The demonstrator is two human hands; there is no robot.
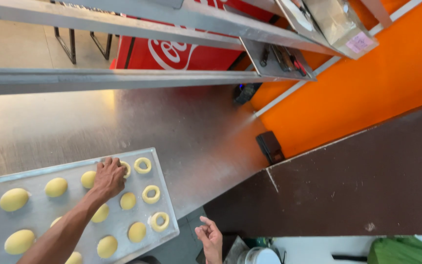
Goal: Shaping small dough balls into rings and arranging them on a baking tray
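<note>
the left hand (108, 177) rests fingers-down on a pale yellow ring of dough (125, 168) at the far end of the flat metal baking tray (40, 215), among round yellow dough balls (55, 187). the right hand (211, 239) hangs half-open and empty beside the steel table (186, 127).

A scuffed stainless-steel worktable (191, 127) carries a flat rectangular metal baking tray (40, 171) and a small black box (269, 146).
</note>
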